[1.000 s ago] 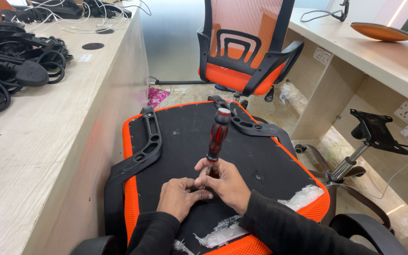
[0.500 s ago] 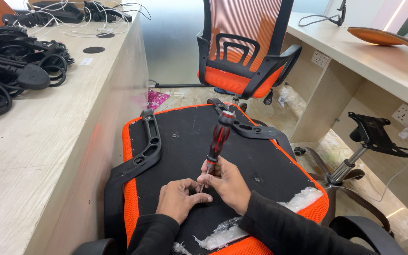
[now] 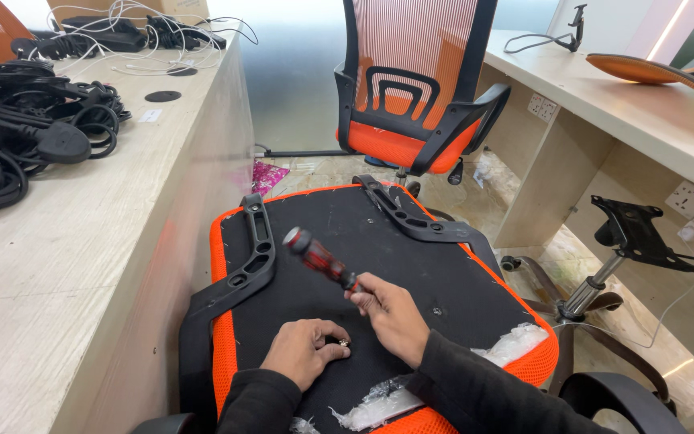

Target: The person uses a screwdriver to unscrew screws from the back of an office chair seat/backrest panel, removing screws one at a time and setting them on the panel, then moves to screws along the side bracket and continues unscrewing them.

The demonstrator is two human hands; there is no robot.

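Bare black underside of the upturned orange-edged chair seat [image 3: 443, 265] lies open between the two black plastic armrests [image 3: 238, 269], which wall it left and right. The right hand [image 3: 391, 309] with its red-and-black screwdriver [image 3: 323, 261] slants across the middle; the left hand [image 3: 307, 350] rests on the near part. The pale bench [image 3: 82, 265] closes the left side.

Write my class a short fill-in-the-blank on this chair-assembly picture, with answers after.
1. The right hand grips a red-and-black ____ by its shaft.
2. The left hand rests on the black underside of the upturned orange ____.
3. The upright orange mesh office chair stands ____ the upturned one.
4. Coiled black cables lie on the pale ____.

Answers: screwdriver; seat; behind; desk
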